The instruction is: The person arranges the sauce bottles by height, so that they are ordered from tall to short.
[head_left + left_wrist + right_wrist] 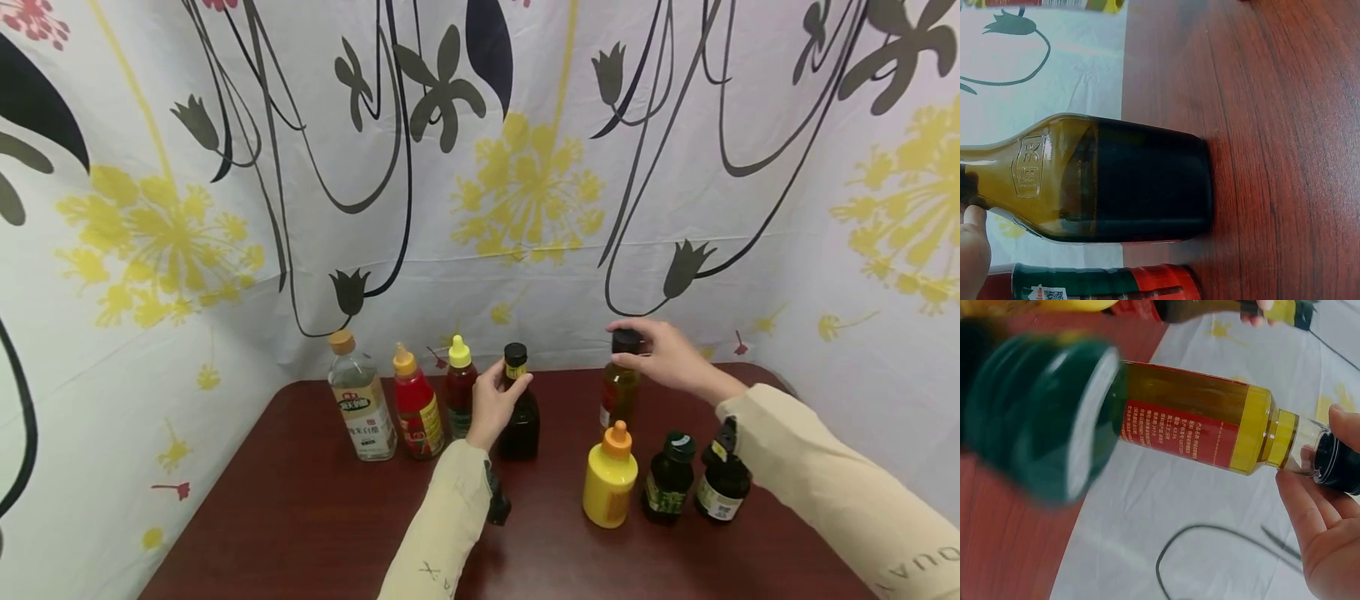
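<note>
By the neck, just under its black cap, my left hand point(497, 402) holds a dark sauce bottle point(522, 429). In the left wrist view that bottle point(1141, 181) shows embossed glass and dark liquid up to its shoulder; only a bit of the hand point(974, 253) appears at the edge. Farther right, my right hand point(667, 357) grips an oil bottle point(619, 387) around its black cap and neck. The right wrist view shows this bottle point(1185, 419) with yellow oil and a red label, fingers below the neck and thumb above.
Left of the dark bottle stand a clear vinegar bottle point(366, 417), a red squeeze bottle point(418, 408) and a yellow-capped sauce bottle point(460, 379). A yellow squeeze bottle point(609, 483), a green-capped jar point(667, 483) and another dark jar point(722, 492) stand nearer on the right. Behind the table point(300, 533) hangs a patterned curtain point(420, 225).
</note>
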The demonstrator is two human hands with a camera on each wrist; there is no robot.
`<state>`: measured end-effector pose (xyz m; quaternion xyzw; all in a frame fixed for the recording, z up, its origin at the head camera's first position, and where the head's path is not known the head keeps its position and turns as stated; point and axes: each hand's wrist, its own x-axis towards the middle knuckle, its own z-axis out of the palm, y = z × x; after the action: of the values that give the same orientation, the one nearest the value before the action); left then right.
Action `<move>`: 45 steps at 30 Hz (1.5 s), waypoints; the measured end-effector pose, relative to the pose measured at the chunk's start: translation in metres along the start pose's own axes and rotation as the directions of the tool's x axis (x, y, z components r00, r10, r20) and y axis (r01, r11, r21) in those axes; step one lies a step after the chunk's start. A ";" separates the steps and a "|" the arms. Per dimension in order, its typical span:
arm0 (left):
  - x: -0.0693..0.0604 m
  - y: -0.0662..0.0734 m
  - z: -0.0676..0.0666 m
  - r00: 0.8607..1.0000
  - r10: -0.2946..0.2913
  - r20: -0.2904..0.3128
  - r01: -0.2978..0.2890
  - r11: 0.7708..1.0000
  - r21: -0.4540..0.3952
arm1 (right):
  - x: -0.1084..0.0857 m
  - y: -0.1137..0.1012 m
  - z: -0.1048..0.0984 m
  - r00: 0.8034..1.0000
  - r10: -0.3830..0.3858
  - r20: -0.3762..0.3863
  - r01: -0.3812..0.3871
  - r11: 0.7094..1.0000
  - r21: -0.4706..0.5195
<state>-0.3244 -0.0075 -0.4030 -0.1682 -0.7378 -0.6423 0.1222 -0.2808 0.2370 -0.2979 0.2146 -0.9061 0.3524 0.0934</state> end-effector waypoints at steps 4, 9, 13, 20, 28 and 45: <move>-0.002 0.002 0.000 1.000 -0.004 0.007 0.004 1.000 -0.003 | 0.011 -0.003 0.016 1.000 0.000 0.023 0.000 1.000 0.027; -0.002 0.003 0.002 1.000 0.010 0.004 -0.010 1.000 -0.013 | 0.021 -0.004 0.033 0.999 0.028 0.034 -0.028 1.000 0.012; 0.000 -0.002 0.004 1.000 0.016 -0.004 -0.016 1.000 -0.001 | 0.024 -0.004 0.043 0.998 0.031 0.051 -0.029 0.999 -0.031; 0.000 -0.001 0.006 1.000 0.007 -0.003 -0.007 1.000 -0.007 | 0.026 -0.004 0.056 0.997 0.009 0.072 -0.005 0.998 -0.062; -0.002 0.000 0.003 1.000 -0.012 -0.008 0.012 1.000 0.002 | 0.026 -0.006 0.067 0.993 0.028 0.118 -0.023 0.999 -0.042; 0.001 -0.002 -0.001 1.000 -0.016 -0.001 0.016 1.000 -0.016 | 0.034 -0.004 0.066 0.981 0.109 0.158 -0.114 0.993 0.020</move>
<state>-0.3258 -0.0083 -0.4043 -0.1627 -0.7337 -0.6494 0.1162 -0.3102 0.1784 -0.3335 0.1918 -0.9159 0.3525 -0.0011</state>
